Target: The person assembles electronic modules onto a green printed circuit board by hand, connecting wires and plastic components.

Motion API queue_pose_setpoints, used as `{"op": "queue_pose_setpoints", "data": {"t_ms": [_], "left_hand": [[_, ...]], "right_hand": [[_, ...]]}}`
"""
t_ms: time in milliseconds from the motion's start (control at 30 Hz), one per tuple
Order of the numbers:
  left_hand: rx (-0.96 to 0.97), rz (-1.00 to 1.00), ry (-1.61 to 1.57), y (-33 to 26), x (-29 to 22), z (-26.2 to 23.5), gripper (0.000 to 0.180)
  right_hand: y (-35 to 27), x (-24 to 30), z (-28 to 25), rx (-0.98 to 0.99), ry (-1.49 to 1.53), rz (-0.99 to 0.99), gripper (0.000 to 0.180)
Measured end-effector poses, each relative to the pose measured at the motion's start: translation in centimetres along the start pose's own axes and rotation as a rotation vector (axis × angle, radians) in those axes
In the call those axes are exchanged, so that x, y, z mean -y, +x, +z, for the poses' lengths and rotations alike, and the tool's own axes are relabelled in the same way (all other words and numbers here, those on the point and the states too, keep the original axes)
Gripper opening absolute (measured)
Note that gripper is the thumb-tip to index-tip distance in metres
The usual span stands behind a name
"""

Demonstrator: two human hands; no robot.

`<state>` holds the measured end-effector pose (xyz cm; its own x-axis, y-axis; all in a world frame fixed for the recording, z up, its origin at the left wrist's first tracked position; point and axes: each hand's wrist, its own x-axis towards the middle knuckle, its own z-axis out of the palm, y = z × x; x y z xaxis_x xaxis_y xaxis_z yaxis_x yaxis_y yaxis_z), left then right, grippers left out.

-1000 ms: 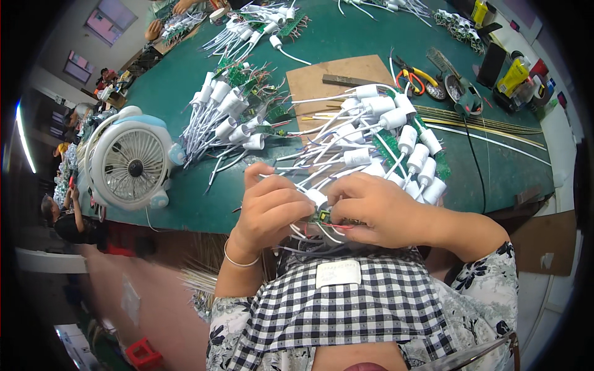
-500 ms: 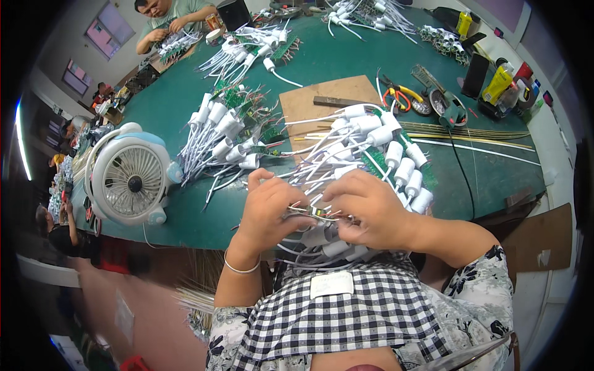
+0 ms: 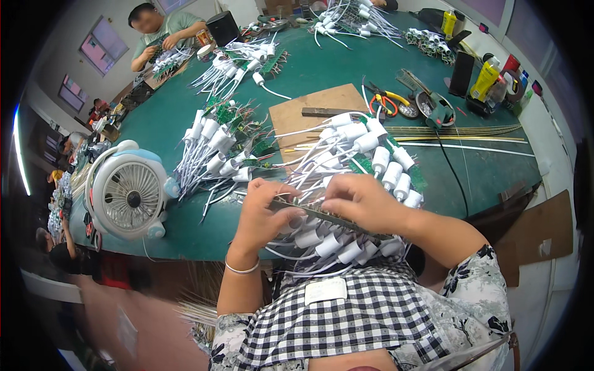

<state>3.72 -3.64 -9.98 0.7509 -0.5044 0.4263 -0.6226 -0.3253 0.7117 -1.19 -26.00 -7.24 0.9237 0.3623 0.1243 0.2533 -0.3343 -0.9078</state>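
A circuit board strip (image 3: 337,221) is tilted edge-on in front of my chest. White cylindrical parts (image 3: 328,245) with white cables hang below it on my side. My left hand (image 3: 265,210) is closed on the strip's left end, thumb along the near face. Above the strip's edge, my right hand (image 3: 359,199) pinches at a thin wire (image 3: 311,201) among other fine wires; its fingertips partly hide them. Just beyond both hands lies a heap of white cylinders (image 3: 365,142) with cables and green boards.
Another cabled heap (image 3: 216,142) lies left, near a white-and-blue fan (image 3: 130,195). Brown board (image 3: 291,117), metal bar (image 3: 331,112), pliers (image 3: 387,102), a tape dispenser-like green tool (image 3: 438,111) and long thin rods (image 3: 458,133) lie beyond. Across the green table (image 3: 334,65) sits a co-worker (image 3: 164,37).
The strip has turned, showing its long edge and more white cylinders beneath. My right hand has shifted slightly and its fingers have drawn together above the edge. The view has moved a little.
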Motion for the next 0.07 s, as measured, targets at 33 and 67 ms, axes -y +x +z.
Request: {"op": "queue_pose_setpoints", "data": {"t_ms": [33, 67], "left_hand": [[-0.015, -0.039, -0.038, -0.05, 0.15, -0.2, 0.032], [-0.007, -0.039, -0.04, -0.02, 0.2, -0.11, 0.032]], "right_hand": [[0.01, 0.35, -0.34, -0.023, 0.215, 0.115, 0.015], [-0.12, 0.23, -0.3, -0.029, 0.219, 0.119, 0.015]]}}
